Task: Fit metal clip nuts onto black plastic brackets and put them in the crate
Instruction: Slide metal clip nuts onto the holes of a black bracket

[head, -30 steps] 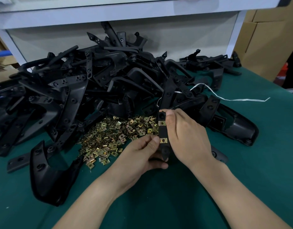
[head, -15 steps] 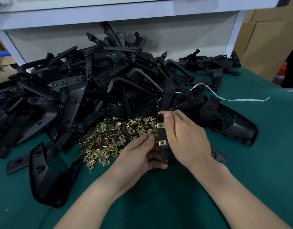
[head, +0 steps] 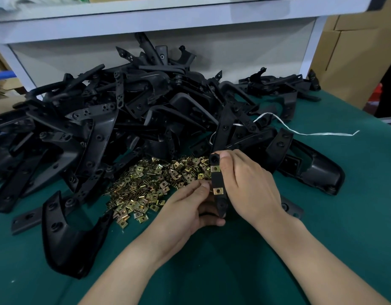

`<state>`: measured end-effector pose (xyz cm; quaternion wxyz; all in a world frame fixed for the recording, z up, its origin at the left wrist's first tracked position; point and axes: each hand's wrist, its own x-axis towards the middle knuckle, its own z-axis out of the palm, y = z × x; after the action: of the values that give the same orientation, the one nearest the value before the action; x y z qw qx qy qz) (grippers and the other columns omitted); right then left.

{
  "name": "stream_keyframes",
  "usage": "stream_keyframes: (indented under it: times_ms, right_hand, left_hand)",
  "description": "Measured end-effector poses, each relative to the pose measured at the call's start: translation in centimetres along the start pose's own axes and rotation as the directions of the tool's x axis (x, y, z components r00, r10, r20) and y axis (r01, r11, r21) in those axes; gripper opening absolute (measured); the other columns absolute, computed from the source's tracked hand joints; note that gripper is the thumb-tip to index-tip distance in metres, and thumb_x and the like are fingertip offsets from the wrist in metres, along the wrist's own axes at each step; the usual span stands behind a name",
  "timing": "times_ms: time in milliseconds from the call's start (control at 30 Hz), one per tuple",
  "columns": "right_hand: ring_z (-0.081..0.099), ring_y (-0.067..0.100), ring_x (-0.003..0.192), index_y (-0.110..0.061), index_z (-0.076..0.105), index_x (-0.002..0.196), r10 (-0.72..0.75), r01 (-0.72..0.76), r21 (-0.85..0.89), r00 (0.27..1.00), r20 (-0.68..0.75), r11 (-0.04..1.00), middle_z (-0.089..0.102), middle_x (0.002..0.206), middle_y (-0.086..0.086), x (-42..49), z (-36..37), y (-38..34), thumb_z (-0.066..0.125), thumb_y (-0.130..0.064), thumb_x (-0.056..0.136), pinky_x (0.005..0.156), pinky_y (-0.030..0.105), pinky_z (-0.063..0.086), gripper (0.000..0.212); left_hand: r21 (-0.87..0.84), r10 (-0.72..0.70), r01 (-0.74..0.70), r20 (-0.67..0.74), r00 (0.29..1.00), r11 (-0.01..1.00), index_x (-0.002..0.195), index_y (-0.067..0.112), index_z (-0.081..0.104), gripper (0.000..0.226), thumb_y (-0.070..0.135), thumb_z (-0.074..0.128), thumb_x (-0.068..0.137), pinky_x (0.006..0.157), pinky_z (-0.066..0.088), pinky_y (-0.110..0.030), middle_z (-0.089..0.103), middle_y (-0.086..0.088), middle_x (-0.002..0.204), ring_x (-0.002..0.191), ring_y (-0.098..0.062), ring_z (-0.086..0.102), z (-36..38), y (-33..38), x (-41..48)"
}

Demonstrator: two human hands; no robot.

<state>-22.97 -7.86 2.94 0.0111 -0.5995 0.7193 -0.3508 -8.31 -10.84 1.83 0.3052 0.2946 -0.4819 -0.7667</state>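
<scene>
Slightly lowered since earlier, narrow black plastic bracket (head: 217, 179) stood just right of loose heap of brass-coloured metal clip nuts (head: 150, 188); right hand (head: 249, 183) gripped its upper end; left hand (head: 190, 205) pinched it beside lower fitted nut (head: 218, 191); if half-seated, that nut risked springing off.

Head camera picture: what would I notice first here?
A big tangled pile of black plastic brackets fills the back left of the green table. In front of it glitters a heap of small gold metal clip nuts. Just right of that, the left hand and right hand grip a narrow black plastic bracket carrying two clips.
</scene>
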Motion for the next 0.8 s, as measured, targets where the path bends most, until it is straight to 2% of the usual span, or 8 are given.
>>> stream_keyframes:
  times_ms: [167,333,467,500,600,633,700,800]
  right_hand:
    - [0.062,0.015,0.094,-0.029,0.062,0.124,0.005,-0.005,0.015,1.000,0.003,1.000,0.063,0.111,-0.013,0.02,0.05,0.11,0.015,-0.044,0.104,0.074,0.039,0.051,0.054]
    - [0.062,0.014,0.095,-0.029,0.061,0.124,-0.007,0.007,0.026,1.000,-0.002,1.000,0.062,0.112,-0.014,0.01,0.25,0.28,0.014,-0.045,0.103,0.073,0.037,0.049,0.054]
    - [0.061,0.008,0.097,-0.033,0.059,0.126,-0.028,0.027,0.044,0.999,0.029,0.999,0.063,0.115,-0.018,-0.27,0.49,0.19,0.016,-0.045,0.105,0.074,0.036,0.049,0.050]
    - [0.059,0.004,0.095,-0.036,0.057,0.126,-0.037,0.035,0.053,0.999,0.031,0.998,0.063,0.112,-0.021,-0.37,0.61,0.19,0.016,-0.046,0.105,0.071,0.032,0.048,0.047]
    - [0.055,-0.004,0.073,-0.038,0.049,0.124,-0.053,0.053,0.039,0.999,0.003,0.998,0.055,0.082,-0.027,-0.43,0.92,0.38,0.018,-0.048,0.104,0.057,0.015,0.033,0.038]
    - [0.053,-0.006,0.068,-0.038,0.047,0.122,-0.053,0.053,0.032,0.999,-0.007,0.998,0.051,0.075,-0.027,-0.44,0.95,0.41,0.018,-0.047,0.104,0.055,0.013,0.030,0.036]
    - [0.054,-0.004,0.066,-0.037,0.047,0.120,-0.055,0.055,0.027,0.998,-0.019,0.998,0.050,0.072,-0.024,-0.43,0.94,0.41,0.018,-0.046,0.104,0.053,0.015,0.031,0.034]
    - [0.058,0.007,0.068,-0.035,0.046,0.121,-0.070,0.070,0.015,0.997,-0.018,0.997,0.059,0.084,-0.019,-0.45,0.95,0.26,0.017,-0.044,0.103,0.053,0.022,0.039,0.035]
  left_hand:
    - [-0.004,0.025,-0.025,-0.017,1.000,1.000,0.104,0.000,0.067,0.029,0.020,0.046,0.103,0.061,0.057,-0.032,0.066,-0.014,0.080,0.069,-0.022,0.062,0.17,-0.24,0.05]
    - [0.010,0.020,-0.020,0.013,1.000,1.000,0.100,0.007,0.070,0.026,0.026,0.051,0.102,0.065,0.057,-0.032,0.066,-0.011,0.081,0.072,-0.022,0.062,-0.02,-0.16,-0.03]
    - [0.048,0.066,-0.066,-0.015,0.998,0.997,0.104,0.004,0.068,0.028,0.029,0.054,0.100,0.069,0.056,-0.035,0.066,-0.009,0.084,0.076,-0.022,0.063,0.01,-0.22,-0.17]
    - [0.057,0.084,-0.082,-0.039,0.996,0.995,0.106,0.001,0.066,0.030,0.028,0.053,0.101,0.070,0.056,-0.036,0.067,-0.010,0.087,0.079,-0.023,0.064,0.03,-0.30,-0.12]
    - [0.081,0.117,-0.110,-0.091,0.989,0.991,0.106,-0.003,0.064,0.031,0.025,0.050,0.103,0.074,0.057,-0.036,0.068,-0.013,0.092,0.085,-0.025,0.064,0.18,-0.34,0.02]
    - [0.085,0.120,-0.112,-0.099,0.988,0.990,0.107,-0.003,0.064,0.032,0.025,0.049,0.104,0.074,0.057,-0.036,0.068,-0.014,0.093,0.085,-0.024,0.064,0.26,-0.29,0.04]
    - [0.063,0.114,-0.107,-0.122,0.986,0.992,0.110,-0.004,0.064,0.032,0.023,0.047,0.104,0.072,0.057,-0.036,0.067,-0.016,0.095,0.085,-0.025,0.064,0.33,-0.17,0.06]
    - [0.004,0.097,-0.097,-0.150,0.984,0.995,0.111,-0.006,0.063,0.032,0.019,0.046,0.104,0.071,0.057,-0.036,0.066,-0.018,0.096,0.083,-0.026,0.064,0.30,-0.07,0.08]
